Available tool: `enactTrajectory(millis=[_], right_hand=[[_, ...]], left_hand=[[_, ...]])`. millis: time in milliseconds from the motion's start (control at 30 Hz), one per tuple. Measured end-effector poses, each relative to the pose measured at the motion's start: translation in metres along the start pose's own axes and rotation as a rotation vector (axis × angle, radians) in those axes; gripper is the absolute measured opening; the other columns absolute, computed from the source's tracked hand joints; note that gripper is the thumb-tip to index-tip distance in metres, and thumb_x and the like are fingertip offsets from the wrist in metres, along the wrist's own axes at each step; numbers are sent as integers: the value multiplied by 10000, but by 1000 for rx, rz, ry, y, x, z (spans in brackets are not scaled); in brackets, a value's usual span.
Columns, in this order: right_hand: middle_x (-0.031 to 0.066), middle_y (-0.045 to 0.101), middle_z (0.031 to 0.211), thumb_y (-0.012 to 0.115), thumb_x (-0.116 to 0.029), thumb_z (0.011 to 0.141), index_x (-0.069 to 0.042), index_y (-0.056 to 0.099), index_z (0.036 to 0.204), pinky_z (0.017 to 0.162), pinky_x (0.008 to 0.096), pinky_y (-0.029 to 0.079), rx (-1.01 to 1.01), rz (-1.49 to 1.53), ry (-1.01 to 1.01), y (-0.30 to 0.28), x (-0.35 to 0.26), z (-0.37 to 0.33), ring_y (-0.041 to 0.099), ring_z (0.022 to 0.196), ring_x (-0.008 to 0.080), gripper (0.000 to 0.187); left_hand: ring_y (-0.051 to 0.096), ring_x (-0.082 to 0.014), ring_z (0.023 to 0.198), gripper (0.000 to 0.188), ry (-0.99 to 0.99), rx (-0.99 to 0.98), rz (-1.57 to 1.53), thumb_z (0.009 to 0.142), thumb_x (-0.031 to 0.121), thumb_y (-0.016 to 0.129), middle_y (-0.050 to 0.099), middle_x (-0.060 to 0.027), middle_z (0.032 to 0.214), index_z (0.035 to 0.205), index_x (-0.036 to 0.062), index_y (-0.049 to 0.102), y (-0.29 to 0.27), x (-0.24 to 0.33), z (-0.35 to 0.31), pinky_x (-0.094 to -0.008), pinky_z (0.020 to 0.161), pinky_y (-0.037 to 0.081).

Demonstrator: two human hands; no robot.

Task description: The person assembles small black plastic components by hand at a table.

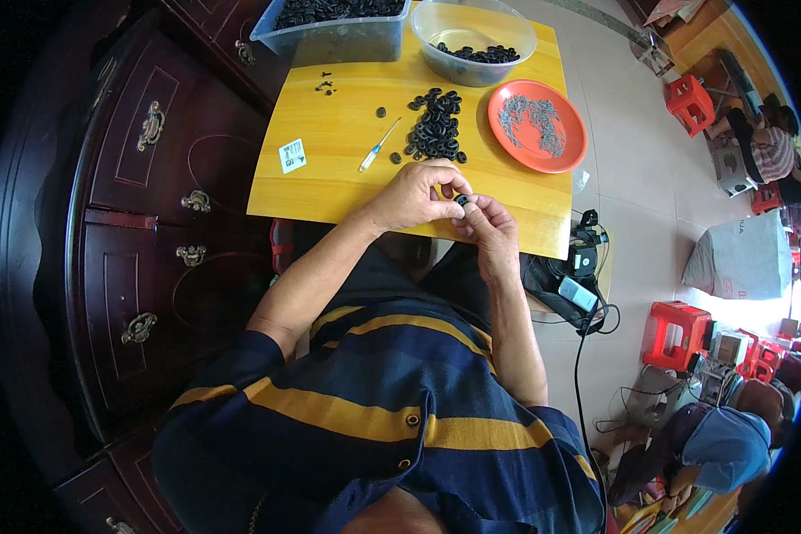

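Note:
Both hands meet above the near edge of the yellow table, pinching a small black ring-shaped part [461, 200] between them. My left hand [418, 196] grips it from the left with thumb and fingertips. From the right, my right hand [493, 227] closes on the same part; the fingers hide most of it. Just beyond the hands lies a heap of black ring-shaped parts [435, 125]. A thin screwdriver with a clear handle [370, 158] rests left of the heap. To the right, an orange-red plate [574, 147] bears many small grey metal pins [543, 125].
At the table's [329, 191] far side stand a clear bin [347, 44] of black parts and a clear round bowl [436, 62] with more rings. A white label [292, 156] lies left. Dark drawers [142, 222] flank the table; red stools [689, 102] and other people are at right.

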State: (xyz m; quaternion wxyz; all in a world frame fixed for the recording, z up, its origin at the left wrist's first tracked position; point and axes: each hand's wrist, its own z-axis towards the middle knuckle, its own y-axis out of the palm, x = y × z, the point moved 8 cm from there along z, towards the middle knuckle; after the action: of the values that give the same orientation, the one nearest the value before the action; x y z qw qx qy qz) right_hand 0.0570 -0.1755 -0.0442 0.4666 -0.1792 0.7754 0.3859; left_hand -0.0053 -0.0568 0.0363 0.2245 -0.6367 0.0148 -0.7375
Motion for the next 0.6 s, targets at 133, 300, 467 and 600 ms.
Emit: enactTrajectory(millis=[133, 300, 467, 600], right_hand=[[22, 681, 918, 626, -150, 947, -26, 647, 1062, 705, 231, 522, -9, 0, 18, 0, 1, 1, 638, 784, 94, 170], [24, 681, 900, 625, -160, 950, -26, 656, 1040, 702, 227, 517, -51, -10, 40, -1, 2, 3, 635, 776, 91, 165], [15, 678, 871, 629, -176, 950, -33, 663, 1022, 688, 218, 503, -43, -52, 41, 0, -1, 4, 627, 759, 83, 164], [15, 677, 870, 632, -188, 949, -35, 663, 1019, 689, 222, 504, -46, -58, 40, -2, 2, 5, 627, 759, 83, 172]], left_hand=[[598, -113, 761, 192, 15, -21, 1, 743, 57, 776, 605, -8, 843, 912, 44, 685, 1, -2, 2, -245, 653, 547], [599, -111, 764, 202, -2, -56, 3, 736, 64, 786, 612, -8, 845, 911, 44, 686, 1, -4, 4, -245, 656, 546], [597, -107, 761, 210, -11, -57, -3, 728, 65, 793, 617, -6, 843, 908, 43, 686, -1, -7, 5, -245, 660, 546], [597, -105, 759, 213, -12, -83, -1, 731, 69, 792, 619, -8, 844, 912, 36, 686, 1, -7, 7, -241, 662, 543]])
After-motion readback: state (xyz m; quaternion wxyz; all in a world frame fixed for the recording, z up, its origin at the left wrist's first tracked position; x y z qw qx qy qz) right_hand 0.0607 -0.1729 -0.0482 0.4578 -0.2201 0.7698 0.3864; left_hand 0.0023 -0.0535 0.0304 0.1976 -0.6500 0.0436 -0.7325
